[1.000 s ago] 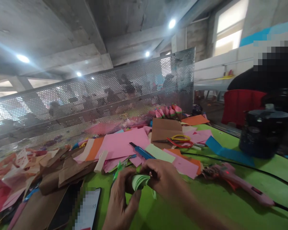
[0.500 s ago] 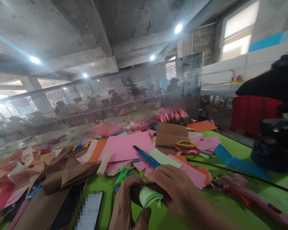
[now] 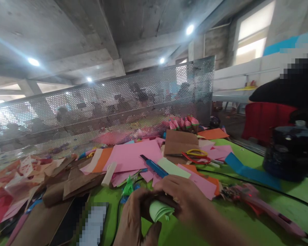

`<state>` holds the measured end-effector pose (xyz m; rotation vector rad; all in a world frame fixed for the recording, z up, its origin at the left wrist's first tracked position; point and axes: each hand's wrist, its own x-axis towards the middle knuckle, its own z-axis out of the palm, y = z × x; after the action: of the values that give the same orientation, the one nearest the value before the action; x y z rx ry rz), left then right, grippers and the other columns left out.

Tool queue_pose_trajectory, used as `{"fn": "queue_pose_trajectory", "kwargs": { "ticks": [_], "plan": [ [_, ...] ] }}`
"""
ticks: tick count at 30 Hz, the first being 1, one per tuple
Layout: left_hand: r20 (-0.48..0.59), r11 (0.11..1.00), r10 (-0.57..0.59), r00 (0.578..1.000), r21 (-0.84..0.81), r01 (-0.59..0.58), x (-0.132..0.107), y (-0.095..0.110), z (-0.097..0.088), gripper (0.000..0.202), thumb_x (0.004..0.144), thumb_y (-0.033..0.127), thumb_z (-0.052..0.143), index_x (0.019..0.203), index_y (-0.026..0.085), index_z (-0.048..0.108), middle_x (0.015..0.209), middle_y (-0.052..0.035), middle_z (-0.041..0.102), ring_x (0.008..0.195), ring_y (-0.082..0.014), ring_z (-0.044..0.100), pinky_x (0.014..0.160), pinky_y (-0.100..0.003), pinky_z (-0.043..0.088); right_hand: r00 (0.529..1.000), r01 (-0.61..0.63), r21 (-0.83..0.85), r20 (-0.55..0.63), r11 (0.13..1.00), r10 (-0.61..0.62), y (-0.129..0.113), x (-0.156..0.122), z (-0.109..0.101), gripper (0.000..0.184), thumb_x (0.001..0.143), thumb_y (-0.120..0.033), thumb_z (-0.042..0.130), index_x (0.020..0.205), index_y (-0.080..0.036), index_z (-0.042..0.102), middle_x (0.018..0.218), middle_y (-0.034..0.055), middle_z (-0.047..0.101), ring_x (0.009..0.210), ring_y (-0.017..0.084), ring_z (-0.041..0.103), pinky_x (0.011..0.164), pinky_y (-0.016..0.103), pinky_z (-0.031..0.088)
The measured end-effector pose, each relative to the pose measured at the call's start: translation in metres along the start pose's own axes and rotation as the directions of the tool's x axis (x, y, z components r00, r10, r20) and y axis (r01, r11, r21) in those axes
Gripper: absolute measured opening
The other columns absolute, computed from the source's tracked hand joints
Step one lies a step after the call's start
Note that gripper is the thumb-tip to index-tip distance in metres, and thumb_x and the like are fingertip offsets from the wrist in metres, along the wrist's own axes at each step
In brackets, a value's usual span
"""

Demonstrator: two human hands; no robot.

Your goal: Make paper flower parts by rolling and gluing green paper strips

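Curled layers of light green paper [image 3: 159, 209] sit between my two hands, low in the middle of the view. My left hand [image 3: 133, 215] wraps around the left side, thumb underneath. My right hand [image 3: 186, 201] grips the paper from the right, fingers bent over its top. A dark brown edge shows behind the roll; I cannot tell whether it is paper or shadowed fingers. Just beyond my right hand lies a blue utility knife [image 3: 154, 165], beside a flat pale green sheet [image 3: 174, 167]. A shiny green piece [image 3: 128, 186] rests near my left fingers.
Red-and-yellow scissors [image 3: 196, 155] lie on brown paper. A pink glue gun [image 3: 269, 208] and its cable are at right, near a dark jar [image 3: 289, 153]. A phone [image 3: 93, 223] lies left. Pink sheets [image 3: 136, 155] and a perforated metal screen [image 3: 118, 109] stand beyond.
The whole view has shifted slightly, with the table things sitting a little further left. My right fingers have moved a little on the green roll; both hands still hold it.
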<state>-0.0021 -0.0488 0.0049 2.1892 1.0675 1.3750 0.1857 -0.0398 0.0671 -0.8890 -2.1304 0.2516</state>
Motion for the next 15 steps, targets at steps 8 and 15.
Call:
{"fn": "queue_pose_trajectory", "kwargs": {
  "ticks": [8, 15],
  "plan": [
    [0.14, 0.984, -0.111, 0.984, -0.123, 0.128, 0.005, 0.002, -0.005, 0.042, 0.088, 0.043, 0.051, 0.125, 0.027, 0.038, 0.114, -0.0077, 0.065, 0.092, -0.0249, 0.062, 0.08, -0.037, 0.045, 0.979, -0.197, 0.183, 0.095, 0.963, 0.182, 0.005, 0.006, 0.001, 0.005, 0.085, -0.015, 0.068, 0.086, -0.019, 0.071, 0.082, 0.0015, 0.071, 0.074, 0.015, 0.065, 0.065, 0.022, 0.043],
    [0.314, 0.93, -0.207, 0.927, -0.23, 0.286, 0.014, 0.009, -0.01, 0.033, 0.092, 0.042, 0.046, 0.122, 0.028, 0.039, 0.114, -0.0042, 0.065, 0.098, -0.0226, 0.06, 0.083, -0.034, 0.044, 0.977, -0.186, 0.056, 0.12, 0.981, 0.178, 0.016, 0.006, 0.01, 0.017, 0.073, -0.001, 0.064, 0.08, -0.017, 0.067, 0.08, 0.0011, 0.066, 0.072, 0.015, 0.059, 0.062, 0.022, 0.036]
  ]
}}
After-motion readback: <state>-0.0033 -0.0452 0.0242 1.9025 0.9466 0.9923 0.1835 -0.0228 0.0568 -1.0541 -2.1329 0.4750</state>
